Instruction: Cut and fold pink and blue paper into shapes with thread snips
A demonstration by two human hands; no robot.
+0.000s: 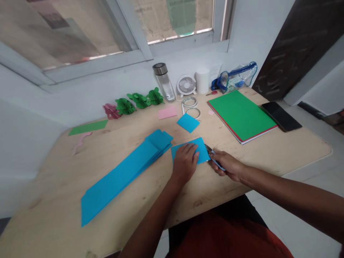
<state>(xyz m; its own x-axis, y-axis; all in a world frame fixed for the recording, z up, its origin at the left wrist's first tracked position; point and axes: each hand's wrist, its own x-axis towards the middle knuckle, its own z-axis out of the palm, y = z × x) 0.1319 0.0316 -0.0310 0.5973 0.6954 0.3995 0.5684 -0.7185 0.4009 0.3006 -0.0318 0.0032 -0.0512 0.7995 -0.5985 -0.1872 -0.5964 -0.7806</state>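
My left hand [185,161] lies with its fingers stretched flat on a blue paper piece [202,148], pressing it to the table. In my right hand [225,165] is a pair of scissors [219,165] with a light blue handle, the fingers wrapped round it. The dark blades meet the right edge of that paper; how far apart they stand is hard to see. Just beyond lies a smaller blue paper square [188,123]. To the left, a stack of long blue paper strips [120,175] runs diagonally over the wooden table [150,204].
Along the wall stand green paper shapes [138,100], a glass bottle [167,86], a small white fan [186,85] and a clear pouch [239,79]. Tape rolls [189,102] and pink paper [167,113] lie nearer. A green pad [240,114] and phone [281,116] are at right.
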